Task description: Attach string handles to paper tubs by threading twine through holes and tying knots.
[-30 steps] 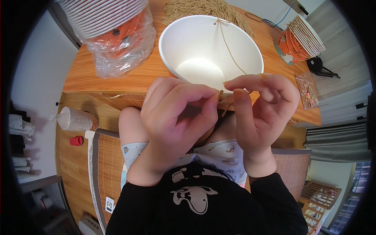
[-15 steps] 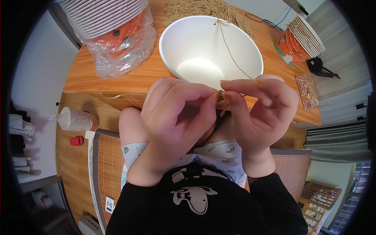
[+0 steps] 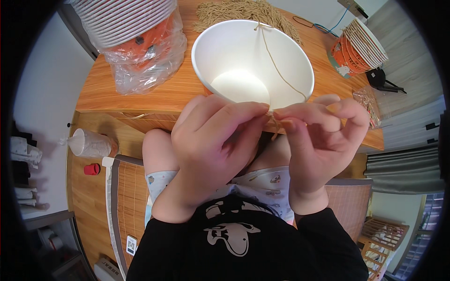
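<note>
A large white paper bucket [image 3: 225, 61] stands tilted at the table's front edge, its open mouth toward me. One end of a tan cord [image 3: 276, 63] is knotted at the bucket's far rim, and the cord runs across the mouth to my fingers at the near side. My left hand [image 3: 218, 136] is closed, thumb and forefinger pinching the cord. My right hand [image 3: 318, 136] pinches the cord between thumb and forefinger, close to the left fingertips. A short cord end hangs below the fingers. The exact loop or knot between the fingertips is mostly hidden.
Stacked buckets in clear plastic [image 3: 145, 61] stand at the table's left. Behind lies a heap of tan cords [image 3: 243, 14]. Finished-looking stacked orange buckets [image 3: 356, 49], a black tool [image 3: 382, 79] and a small clear bag [image 3: 368, 103] are at right. Wrapped cups [image 3: 89, 143] lie on the floor.
Both hands have shifted slightly to the right and down. The right hand's other fingers have spread a little more, and the cord across the bucket hangs slacker.
</note>
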The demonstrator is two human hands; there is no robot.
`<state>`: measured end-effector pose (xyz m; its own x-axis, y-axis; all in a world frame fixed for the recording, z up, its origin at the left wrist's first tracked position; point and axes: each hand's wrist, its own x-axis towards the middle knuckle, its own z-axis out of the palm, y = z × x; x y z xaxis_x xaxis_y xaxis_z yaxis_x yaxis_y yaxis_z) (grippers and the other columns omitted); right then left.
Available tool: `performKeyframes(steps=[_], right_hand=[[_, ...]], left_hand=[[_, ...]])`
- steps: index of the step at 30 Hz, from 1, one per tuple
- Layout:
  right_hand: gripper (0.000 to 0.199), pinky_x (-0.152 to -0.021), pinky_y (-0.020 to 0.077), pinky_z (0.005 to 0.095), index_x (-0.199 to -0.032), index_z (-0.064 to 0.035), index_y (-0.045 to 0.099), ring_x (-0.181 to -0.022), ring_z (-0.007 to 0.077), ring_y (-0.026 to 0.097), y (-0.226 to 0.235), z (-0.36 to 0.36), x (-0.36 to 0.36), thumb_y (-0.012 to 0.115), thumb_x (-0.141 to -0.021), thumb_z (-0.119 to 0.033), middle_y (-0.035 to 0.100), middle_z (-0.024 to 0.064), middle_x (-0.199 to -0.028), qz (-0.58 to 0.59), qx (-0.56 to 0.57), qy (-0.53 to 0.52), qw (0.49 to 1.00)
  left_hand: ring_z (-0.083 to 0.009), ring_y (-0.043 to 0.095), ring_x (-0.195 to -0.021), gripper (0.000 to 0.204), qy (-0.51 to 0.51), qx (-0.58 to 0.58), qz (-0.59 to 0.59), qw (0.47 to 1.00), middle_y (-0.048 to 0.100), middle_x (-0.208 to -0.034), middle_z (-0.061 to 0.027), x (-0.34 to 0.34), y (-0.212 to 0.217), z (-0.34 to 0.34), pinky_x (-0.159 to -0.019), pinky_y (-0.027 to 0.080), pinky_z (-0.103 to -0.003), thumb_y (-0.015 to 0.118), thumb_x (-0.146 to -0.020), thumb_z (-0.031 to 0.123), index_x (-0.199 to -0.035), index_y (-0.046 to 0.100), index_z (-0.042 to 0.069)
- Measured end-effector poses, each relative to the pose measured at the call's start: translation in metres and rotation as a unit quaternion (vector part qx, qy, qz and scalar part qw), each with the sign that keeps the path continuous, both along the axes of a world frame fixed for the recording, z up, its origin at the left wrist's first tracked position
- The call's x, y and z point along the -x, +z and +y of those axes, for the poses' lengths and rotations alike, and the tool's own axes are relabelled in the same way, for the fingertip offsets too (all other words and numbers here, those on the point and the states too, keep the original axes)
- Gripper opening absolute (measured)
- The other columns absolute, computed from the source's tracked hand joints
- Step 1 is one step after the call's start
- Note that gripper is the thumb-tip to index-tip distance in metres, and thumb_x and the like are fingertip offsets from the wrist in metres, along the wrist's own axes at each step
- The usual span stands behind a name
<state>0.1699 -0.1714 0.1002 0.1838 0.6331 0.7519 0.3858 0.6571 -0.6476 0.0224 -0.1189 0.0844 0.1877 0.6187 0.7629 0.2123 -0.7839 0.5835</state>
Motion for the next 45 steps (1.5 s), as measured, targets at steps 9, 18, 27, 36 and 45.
performKeyframes(steps=[9, 18, 27, 36, 45], right_hand=[[0.046, -0.078, 0.0547, 0.0239, -0.119, -0.0042, 0.031, -0.092, 0.0174, 0.069, -0.006, 0.003, -0.01, 0.063, -0.09, 0.013, 0.071, 0.0181, -0.104, 0.134, 0.044, 0.086, 0.986], [0.023, -0.087, 0.0385, 0.0327, -0.091, -0.0108, 0.069, -0.093, 0.0216, 0.058, -0.007, -0.012, -0.011, 0.079, -0.071, -0.008, 0.068, 0.0088, -0.111, -0.176, -0.049, -0.192, 0.964], [0.022, -0.082, 0.0419, 0.0325, -0.089, -0.0093, 0.072, -0.097, 0.0231, 0.053, -0.001, -0.008, 0.0, 0.078, -0.068, -0.006, 0.068, 0.0101, -0.113, -0.262, -0.048, -0.283, 0.921], [0.025, -0.085, 0.0374, 0.0309, -0.088, -0.0145, 0.073, -0.086, 0.0176, 0.058, 0.001, -0.002, 0.0, 0.082, -0.065, -0.009, 0.07, 0.0013, -0.102, -0.264, -0.079, -0.279, 0.92], [0.025, -0.084, 0.0379, 0.0312, -0.085, -0.014, 0.071, -0.085, 0.0188, 0.057, -0.002, 0.0, -0.002, 0.08, -0.064, -0.007, 0.069, -0.0001, -0.095, -0.266, -0.095, -0.284, 0.916]], left_hand=[[-0.0158, 0.057, -0.062, 0.021, 0.015, -0.008, -0.008, 1.0, 0.062, -0.072, -0.0024, -0.002, -0.001, 0.0, -0.054, 0.045, -0.027, 0.08, -0.073, -0.002, -0.09, 0.074, 0.008], [-0.0128, 0.056, -0.062, 0.023, 0.029, -0.035, 0.005, 0.999, 0.062, -0.075, -0.0027, -0.004, 0.002, -0.004, -0.054, 0.045, -0.024, 0.079, -0.074, -0.004, -0.093, 0.074, 0.008], [-0.0203, 0.059, -0.063, 0.026, 0.042, -0.069, -0.016, 0.997, 0.063, -0.073, -0.001, -0.009, 0.0, -0.001, -0.054, 0.046, -0.031, 0.081, -0.068, 0.003, -0.091, 0.073, 0.012], [-0.0206, 0.058, -0.063, 0.025, 0.049, -0.099, -0.012, 0.994, 0.062, -0.074, -0.0007, -0.01, -0.001, 0.0, -0.055, 0.047, -0.031, 0.08, -0.068, 0.004, -0.091, 0.073, 0.011], [-0.0208, 0.057, -0.063, 0.023, 0.054, -0.092, -0.008, 0.994, 0.06, -0.074, -0.0006, -0.01, -0.002, -0.001, -0.054, 0.046, -0.031, 0.081, -0.07, 0.006, -0.091, 0.072, 0.012]])
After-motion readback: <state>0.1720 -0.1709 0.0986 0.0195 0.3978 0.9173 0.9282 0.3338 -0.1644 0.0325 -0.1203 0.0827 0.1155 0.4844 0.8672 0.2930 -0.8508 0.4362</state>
